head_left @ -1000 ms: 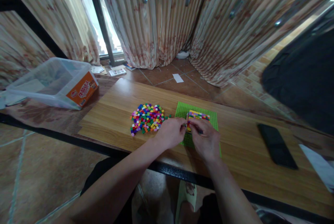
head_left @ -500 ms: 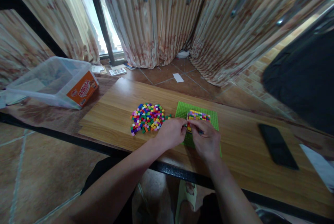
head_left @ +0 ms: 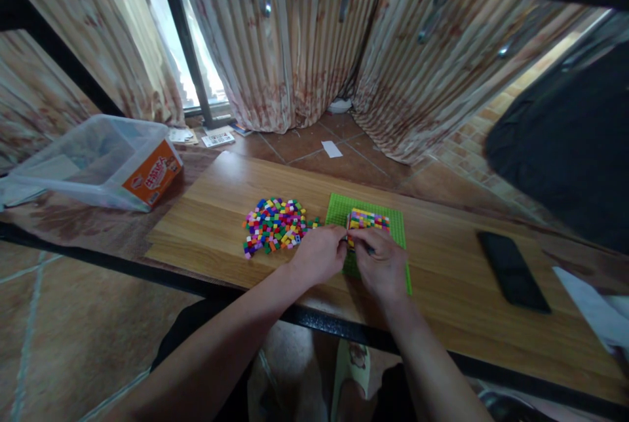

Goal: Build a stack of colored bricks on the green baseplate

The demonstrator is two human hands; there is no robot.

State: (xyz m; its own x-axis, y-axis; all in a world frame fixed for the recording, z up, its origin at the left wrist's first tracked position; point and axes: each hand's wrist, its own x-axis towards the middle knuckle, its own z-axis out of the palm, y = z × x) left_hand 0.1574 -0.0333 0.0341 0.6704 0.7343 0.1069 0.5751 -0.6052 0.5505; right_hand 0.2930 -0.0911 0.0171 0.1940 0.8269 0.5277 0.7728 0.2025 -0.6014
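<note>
On a green studded baseplate (head_left: 400, 232) stands a block built of small multicoloured bricks (head_left: 369, 217). My left hand (head_left: 322, 251) is closed at the near left corner of this block, fingertips pressed together; whatever they pinch is too small to make out. Right beside it, my right hand (head_left: 381, 261) is closed too, its fingers bent against the block's near side and covering part of it. What its fingertips hold is hidden. Left of my left hand lies a loose heap of small coloured bricks (head_left: 275, 225).
The wooden board (head_left: 442, 284) carries a black phone (head_left: 514, 271) at the right, with white paper (head_left: 584, 304) beyond it. A clear plastic bin (head_left: 98, 179) with an orange label stands at the left. Striped curtains (head_left: 289, 48) hang behind, and a dark metal bar (head_left: 344, 330) runs along the near edge.
The view has shifted slightly, so most things sit a little further left and lower. Both hands stay together at the brick block, with only slight finger movement.
</note>
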